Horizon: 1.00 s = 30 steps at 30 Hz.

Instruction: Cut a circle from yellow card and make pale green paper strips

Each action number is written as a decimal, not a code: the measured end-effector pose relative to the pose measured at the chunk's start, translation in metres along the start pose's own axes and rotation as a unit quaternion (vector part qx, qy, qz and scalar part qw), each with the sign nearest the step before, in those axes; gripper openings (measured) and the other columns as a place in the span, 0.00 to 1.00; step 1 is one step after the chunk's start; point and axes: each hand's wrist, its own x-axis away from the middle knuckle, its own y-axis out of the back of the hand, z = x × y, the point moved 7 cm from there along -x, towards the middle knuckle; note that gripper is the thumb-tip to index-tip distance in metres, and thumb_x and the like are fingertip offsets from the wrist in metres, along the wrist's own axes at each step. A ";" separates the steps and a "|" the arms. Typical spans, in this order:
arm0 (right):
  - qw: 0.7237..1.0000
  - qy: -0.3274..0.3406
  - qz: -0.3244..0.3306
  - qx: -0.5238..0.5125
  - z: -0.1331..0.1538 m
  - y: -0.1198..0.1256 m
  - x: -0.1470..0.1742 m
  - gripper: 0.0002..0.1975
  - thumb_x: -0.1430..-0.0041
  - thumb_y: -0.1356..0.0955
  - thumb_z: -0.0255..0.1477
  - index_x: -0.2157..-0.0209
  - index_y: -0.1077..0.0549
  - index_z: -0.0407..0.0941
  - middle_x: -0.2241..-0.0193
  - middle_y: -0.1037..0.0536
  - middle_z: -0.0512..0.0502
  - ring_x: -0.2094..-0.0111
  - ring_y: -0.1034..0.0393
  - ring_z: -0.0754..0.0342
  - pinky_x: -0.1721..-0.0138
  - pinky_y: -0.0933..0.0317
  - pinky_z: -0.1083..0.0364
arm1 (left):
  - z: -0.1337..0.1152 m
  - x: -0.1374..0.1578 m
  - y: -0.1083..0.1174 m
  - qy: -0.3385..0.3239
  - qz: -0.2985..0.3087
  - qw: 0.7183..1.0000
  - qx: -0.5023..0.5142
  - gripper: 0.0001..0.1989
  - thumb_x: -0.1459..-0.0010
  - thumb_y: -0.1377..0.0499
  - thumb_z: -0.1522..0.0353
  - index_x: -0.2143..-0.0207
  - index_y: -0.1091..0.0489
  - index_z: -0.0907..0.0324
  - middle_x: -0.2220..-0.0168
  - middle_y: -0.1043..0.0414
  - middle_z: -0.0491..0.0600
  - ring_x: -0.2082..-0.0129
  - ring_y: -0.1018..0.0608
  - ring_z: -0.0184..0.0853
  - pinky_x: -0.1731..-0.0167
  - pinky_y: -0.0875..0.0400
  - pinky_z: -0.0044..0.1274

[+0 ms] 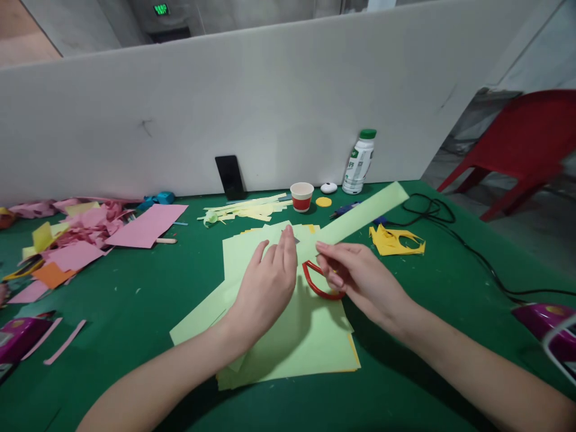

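My right hand (355,273) pinches one end of a light green paper strip (366,213) between thumb and fingers; the strip slants up and away to the right. My left hand (272,273) is open over the stack of light green paper (288,342), fingers stretched out, and I see nothing held in it. Red-handled scissors (321,291) lie on the stack between my hands, partly hidden by the right one. Yellowish sheets show at the stack's edges.
Behind the stack are pale paper strips (249,208), a paper cup (302,197), a phone (230,177) and a white bottle (359,162). Pink paper scraps (146,227) spread leftward. Yellow cut paper (396,241) and a black cable (477,255) lie right.
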 end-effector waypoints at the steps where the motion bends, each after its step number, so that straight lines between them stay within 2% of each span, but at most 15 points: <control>1: 1.000 0.014 -0.013 -0.003 0.005 0.006 -0.002 0.16 0.53 0.30 0.35 0.86 0.33 0.41 0.91 0.39 0.56 0.87 0.50 0.65 0.84 0.56 0.62 | 0.000 0.002 -0.002 0.001 0.012 1.000 -0.004 0.25 0.48 0.64 0.85 0.48 0.47 0.85 0.57 0.30 0.68 0.63 0.24 0.38 0.57 0.30 0.32; 5: 0.990 0.102 -0.095 -0.026 0.035 0.043 -0.012 0.10 0.54 0.31 0.29 0.84 0.31 0.41 0.83 0.32 0.53 0.86 0.49 0.66 0.83 0.53 0.61 | 0.002 0.010 -0.005 0.013 0.039 0.999 0.016 0.26 0.50 0.64 0.87 0.47 0.50 0.86 0.58 0.30 0.68 0.58 0.26 0.40 0.55 0.32 0.34; 9: 0.963 0.187 -0.194 -0.024 0.068 0.092 -0.013 0.06 0.53 0.32 0.26 0.81 0.29 0.41 0.83 0.34 0.53 0.86 0.52 0.65 0.83 0.55 0.59 | 0.006 0.017 -0.010 0.016 0.065 0.997 0.041 0.27 0.52 0.64 0.88 0.47 0.51 0.86 0.61 0.29 0.68 0.59 0.26 0.42 0.56 0.33 0.36; 12: 0.916 0.283 -0.285 0.005 0.093 0.118 0.004 0.03 0.51 0.33 0.26 0.76 0.26 0.43 0.80 0.34 0.52 0.84 0.50 0.63 0.82 0.55 0.57 | 0.011 0.019 -0.020 0.035 0.118 0.989 0.081 0.29 0.55 0.62 0.88 0.47 0.51 0.85 0.66 0.28 0.65 0.63 0.25 0.41 0.60 0.31 0.35; 14: 0.862 0.386 -0.308 0.118 0.111 0.110 0.024 0.05 0.49 0.34 0.27 0.75 0.26 0.45 0.79 0.32 0.51 0.82 0.46 0.60 0.79 0.52 0.57 | 0.010 0.018 -0.026 0.028 0.158 0.979 0.125 0.30 0.55 0.61 0.87 0.46 0.50 0.82 0.70 0.27 0.61 0.68 0.25 0.40 0.66 0.30 0.33; 15: 0.835 0.427 -0.273 0.214 0.115 0.093 0.030 0.05 0.47 0.34 0.27 0.74 0.26 0.46 0.78 0.30 0.50 0.79 0.42 0.59 0.77 0.49 0.56 | 0.009 0.017 -0.027 0.020 0.171 0.974 0.147 0.30 0.54 0.60 0.86 0.46 0.50 0.81 0.71 0.27 0.59 0.69 0.25 0.40 0.69 0.30 0.32; 16: 0.810 0.447 -0.204 0.320 0.113 0.069 0.032 0.06 0.47 0.34 0.28 0.73 0.26 0.46 0.77 0.29 0.50 0.76 0.38 0.56 0.75 0.46 0.56 | 0.008 0.015 -0.027 0.014 0.178 0.969 0.169 0.28 0.52 0.60 0.85 0.45 0.49 0.79 0.72 0.27 0.58 0.71 0.26 0.40 0.71 0.30 0.32; 17: 0.781 0.439 -0.088 0.435 0.102 0.040 0.029 0.05 0.47 0.34 0.29 0.73 0.26 0.45 0.73 0.26 0.47 0.69 0.34 0.54 0.69 0.42 0.54 | 0.007 0.014 -0.025 0.012 0.181 0.965 0.189 0.26 0.50 0.59 0.84 0.46 0.47 0.77 0.72 0.27 0.57 0.71 0.26 0.40 0.71 0.30 0.32; 18: 0.727 0.434 0.020 0.531 0.085 0.014 0.030 0.06 0.49 0.32 0.30 0.69 0.25 0.44 0.68 0.25 0.45 0.65 0.33 0.52 0.66 0.41 0.54 | 0.008 0.012 -0.024 0.014 0.180 0.961 0.208 0.24 0.48 0.58 0.82 0.47 0.45 0.74 0.72 0.27 0.56 0.71 0.26 0.40 0.71 0.30 0.32; 19: 0.668 0.414 0.090 0.611 0.065 -0.005 0.029 0.08 0.49 0.32 0.30 0.66 0.26 0.42 0.67 0.24 0.44 0.64 0.33 0.52 0.65 0.40 0.53 | 0.008 0.010 -0.022 0.017 0.177 0.958 0.226 0.21 0.45 0.58 0.80 0.49 0.42 0.71 0.71 0.27 0.55 0.71 0.26 0.40 0.71 0.30 0.33; 21: 0.568 0.409 0.117 0.705 0.040 -0.024 0.029 0.08 0.49 0.32 0.29 0.67 0.26 0.40 0.67 0.24 0.42 0.64 0.33 0.49 0.66 0.41 0.52 | 0.008 0.006 -0.019 0.017 0.170 0.949 0.265 0.16 0.43 0.56 0.77 0.54 0.37 0.66 0.68 0.26 0.54 0.69 0.25 0.40 0.68 0.31 0.33; 23: 0.501 0.420 0.106 0.749 0.025 -0.034 0.028 0.05 0.46 0.35 0.23 0.69 0.26 0.40 0.70 0.24 0.43 0.66 0.32 0.50 0.67 0.43 0.52 | 0.005 0.004 -0.017 0.007 0.160 0.940 0.300 0.13 0.41 0.55 0.75 0.59 0.34 0.64 0.66 0.26 0.53 0.67 0.25 0.39 0.65 0.31 0.32; 25: 0.459 0.426 0.104 0.773 0.014 -0.038 0.028 0.10 0.45 0.38 0.18 0.71 0.26 0.40 0.74 0.24 0.44 0.69 0.33 0.52 0.67 0.44 0.53 | 0.000 0.003 -0.014 -0.013 0.144 0.938 0.314 0.11 0.41 0.55 0.76 0.63 0.34 0.63 0.67 0.27 0.52 0.66 0.25 0.37 0.63 0.32 0.31; 27: 0.437 0.420 0.115 0.787 0.007 -0.041 0.030 0.12 0.46 0.39 0.16 0.73 0.27 0.40 0.75 0.25 0.45 0.71 0.33 0.52 0.67 0.45 0.53 | -0.006 0.005 -0.013 -0.037 0.143 0.941 0.304 0.11 0.43 0.54 0.79 0.67 0.34 0.63 0.69 0.27 0.51 0.69 0.26 0.36 0.64 0.33 0.30; 30: 0.448 0.387 0.145 0.793 0.004 -0.042 0.034 0.10 0.49 0.39 0.16 0.75 0.28 0.41 0.75 0.25 0.45 0.72 0.34 0.52 0.69 0.46 0.53 | -0.013 0.012 -0.015 -0.070 0.198 0.939 0.272 0.13 0.49 0.55 0.84 0.71 0.35 0.63 0.75 0.29 0.50 0.74 0.27 0.36 0.68 0.33 0.29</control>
